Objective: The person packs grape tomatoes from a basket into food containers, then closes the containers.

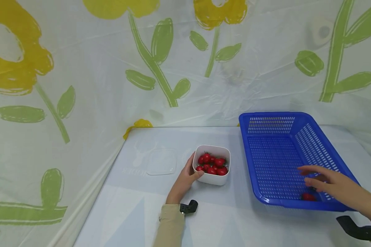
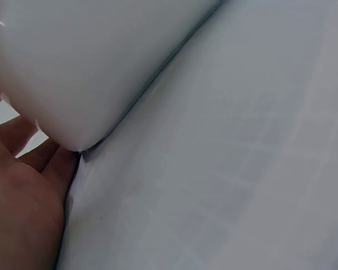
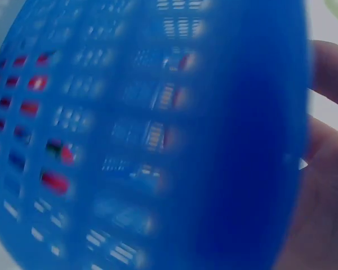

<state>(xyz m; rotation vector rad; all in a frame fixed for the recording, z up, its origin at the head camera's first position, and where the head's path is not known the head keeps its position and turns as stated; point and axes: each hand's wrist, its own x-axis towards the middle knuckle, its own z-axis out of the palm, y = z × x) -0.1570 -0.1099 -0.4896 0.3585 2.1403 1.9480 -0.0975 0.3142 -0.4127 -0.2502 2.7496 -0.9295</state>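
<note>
A white square tub [image 1: 211, 178] holds several red cherry tomatoes [image 1: 212, 164] with green stems. My left hand [image 1: 185, 178] grips the tub at its left side, thumb over the near rim. In the left wrist view, the fingers of that hand [image 2: 31, 169] lie against the tub's lower wall [image 2: 101, 67]. Above the near right part of a blue plastic basket [image 1: 275, 164] hovers my right hand [image 1: 330, 181], fingers loosely bent, with nothing visible in them. Below it a red tomato [image 1: 308, 196] lies on the basket floor. Through the slots, the right wrist view shows red patches [image 3: 55, 181].
Left of the tub lies a clear plastic lid [image 1: 161, 162] on the white-covered table [image 1: 126, 212]. A flower-printed sheet [image 1: 96, 68] hangs behind and to the left of the table. The basket's raised wall [image 1: 324, 147] stands along its right side.
</note>
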